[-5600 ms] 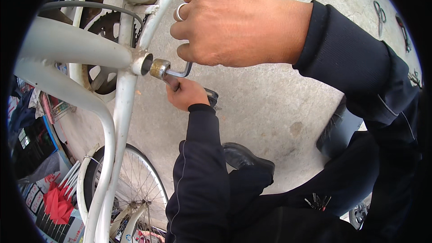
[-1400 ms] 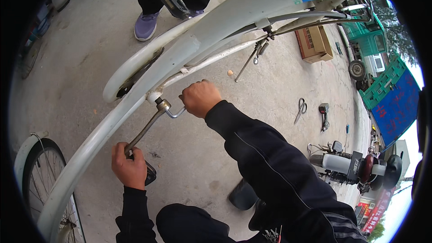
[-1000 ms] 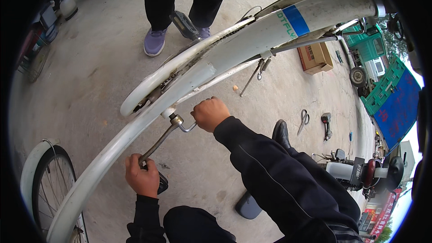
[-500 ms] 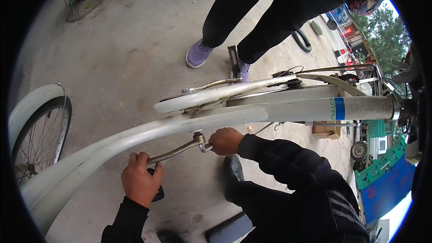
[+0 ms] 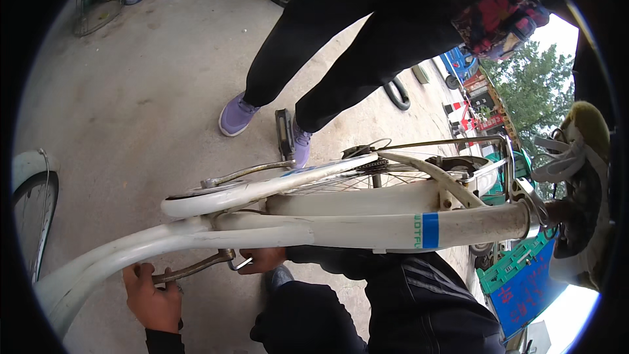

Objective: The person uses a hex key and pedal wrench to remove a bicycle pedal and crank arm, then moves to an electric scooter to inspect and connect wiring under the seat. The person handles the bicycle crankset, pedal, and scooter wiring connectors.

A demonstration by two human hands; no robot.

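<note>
A white bicycle frame (image 5: 367, 231) stretches across my view, and both of my hands are on its near side. My left hand (image 5: 154, 298) is closed around the outer end of a worn metal crank arm (image 5: 193, 267). Close to the crank's hub end, my right hand (image 5: 262, 259) grips a bent silver hex key (image 5: 243, 264). The frame tube covers part of the right hand, and I cannot tell how the key sits in the bolt. Beyond the frame lie the other crank (image 5: 252, 172) and its black pedal (image 5: 285, 132).
Across the bicycle stands a person in black trousers (image 5: 341, 82) and purple shoes (image 5: 237, 117), one foot beside the far pedal. A wheel (image 5: 33, 216) is at the left edge. A black tyre (image 5: 396, 94) lies on the concrete floor behind the person. The rear rack (image 5: 458, 139) is at right.
My view has shifted, so the bicycle and both hands now appear lower and further left. Each hand keeps its hold, and the frame now hides more of the right hand.
</note>
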